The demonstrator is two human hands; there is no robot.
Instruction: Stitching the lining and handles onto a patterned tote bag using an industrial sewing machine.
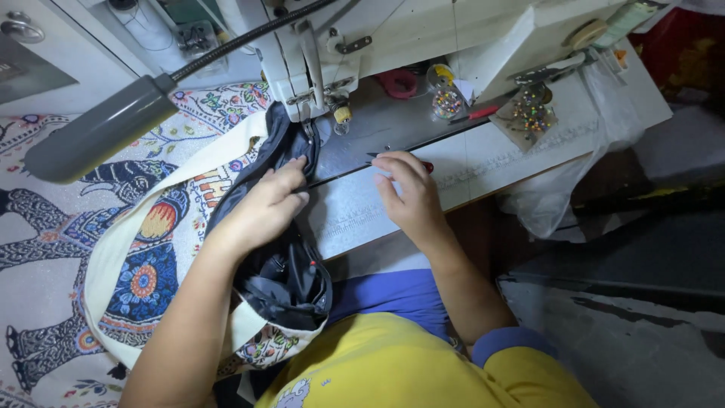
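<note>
You are pressing your left hand (266, 202) flat, fingers together, on the black fabric (283, 276) that is lying over the front left edge of the sewing table (355, 215), just in front of the needle of the white sewing machine (393, 38). The fabric is running from under the presser foot down over the edge toward your lap, with a cream strap (113, 249) curving around it and an elephant-print cloth (83, 227) spreading to the left. Your right hand (408, 193) is resting on the table near the middle of its front edge, fingers curled and pinched on a small red-handled tool (427, 166), mostly hidden. Toward the back right corner, jars of coloured pins (447, 100) are standing. A grey lamp (98, 132) is reaching over the left side.
</note>
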